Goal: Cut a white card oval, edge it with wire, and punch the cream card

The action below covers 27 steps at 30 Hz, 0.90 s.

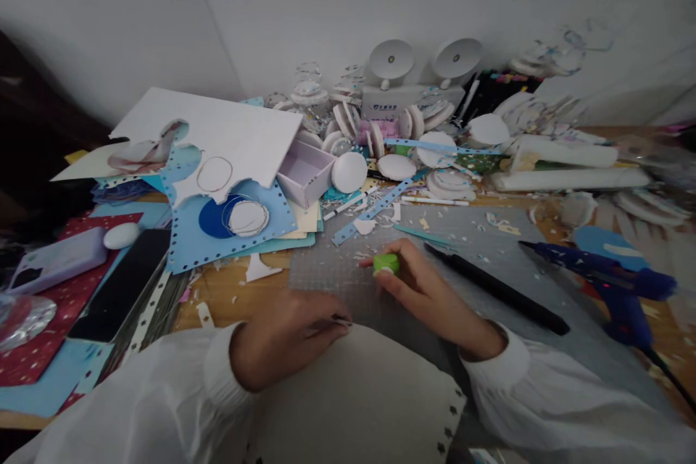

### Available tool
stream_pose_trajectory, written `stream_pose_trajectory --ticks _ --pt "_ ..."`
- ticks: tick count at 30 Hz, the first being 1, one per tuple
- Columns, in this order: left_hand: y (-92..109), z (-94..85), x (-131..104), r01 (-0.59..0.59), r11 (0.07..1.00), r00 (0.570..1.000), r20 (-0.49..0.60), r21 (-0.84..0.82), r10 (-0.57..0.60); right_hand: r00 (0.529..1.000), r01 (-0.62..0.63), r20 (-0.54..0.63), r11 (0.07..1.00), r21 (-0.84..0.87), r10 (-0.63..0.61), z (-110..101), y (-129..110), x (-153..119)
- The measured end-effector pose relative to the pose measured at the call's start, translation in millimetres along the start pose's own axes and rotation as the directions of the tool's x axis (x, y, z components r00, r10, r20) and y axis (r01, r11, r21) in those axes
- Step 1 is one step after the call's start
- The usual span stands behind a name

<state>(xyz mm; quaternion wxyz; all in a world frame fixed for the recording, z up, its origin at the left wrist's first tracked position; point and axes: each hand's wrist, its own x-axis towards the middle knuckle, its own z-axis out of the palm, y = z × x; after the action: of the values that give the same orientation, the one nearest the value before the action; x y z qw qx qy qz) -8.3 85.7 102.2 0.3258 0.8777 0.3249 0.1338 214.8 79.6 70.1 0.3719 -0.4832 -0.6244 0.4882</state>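
My left hand is closed, its thumb and fingers pinching the upper left edge of a large whitish sheet of paper. Small star-shaped holes run along the sheet's right edge. To the right, my right hand grips a small bright green craft punch between thumb and fingers, above a grey cutting mat. The punch is apart from the sheet. Beyond my right hand lie a black pen-shaped tool and a thin teal tool.
A blue glue gun lies at the right. White foam discs and paper scraps crowd the back around a twin-disc lamp. Cut paper sheets, a lilac box and a black phone are on the left.
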Motion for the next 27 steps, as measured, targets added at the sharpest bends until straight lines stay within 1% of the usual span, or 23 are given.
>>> stream_pose_trajectory --ticks 2,3,4,7,10,12,15,18,20,24,27 --pt "0 -1.8 1 0.035 0.999 0.999 -0.037 0.013 -0.035 0.996 0.042 -0.083 0.999 0.028 -0.040 -1 1 1" --pt "0 -2.8 1 0.048 0.999 0.997 -0.057 0.024 -0.046 0.994 0.057 -0.098 0.997 0.043 -0.053 -2 0 1" --pt "0 -3.8 2 0.058 0.998 0.995 -0.081 0.037 -0.055 0.995 0.064 -0.086 0.997 0.049 -0.060 -3 -2 1" --pt "1 -4.6 4 0.076 0.994 0.988 -0.144 0.083 -0.064 0.994 0.089 0.057 0.996 -0.015 -0.088 -3 -10 -2" --pt "2 -2.0 5 0.072 0.994 0.983 -0.174 0.087 -0.056 0.972 0.180 0.177 0.972 -0.152 -0.153 -2 -15 -4" --pt "2 0.3 7 0.075 0.996 0.980 -0.190 0.058 -0.062 0.961 0.233 0.205 0.947 -0.222 -0.188 0 -15 -4" --pt "2 2.7 9 0.087 0.996 0.970 -0.230 0.022 -0.080 0.958 0.259 0.195 0.927 -0.272 -0.211 0 -14 -3" --pt "2 3.4 10 0.076 0.997 0.959 -0.272 -0.011 -0.076 0.959 0.253 0.198 0.927 -0.275 -0.203 -1 -13 -3" --pt "3 4.1 11 0.070 0.997 0.954 -0.289 -0.045 -0.080 0.961 0.227 0.218 0.935 -0.274 -0.170 -2 -14 -4" --pt "2 8.2 12 0.061 0.993 0.954 -0.287 -0.099 -0.087 0.961 0.170 0.260 0.947 -0.275 -0.097 -4 -15 -6" --pt "-1 12.7 14 0.053 0.991 0.952 -0.294 -0.125 -0.088 0.954 0.171 0.289 0.933 -0.316 -0.077 -6 -15 -7"
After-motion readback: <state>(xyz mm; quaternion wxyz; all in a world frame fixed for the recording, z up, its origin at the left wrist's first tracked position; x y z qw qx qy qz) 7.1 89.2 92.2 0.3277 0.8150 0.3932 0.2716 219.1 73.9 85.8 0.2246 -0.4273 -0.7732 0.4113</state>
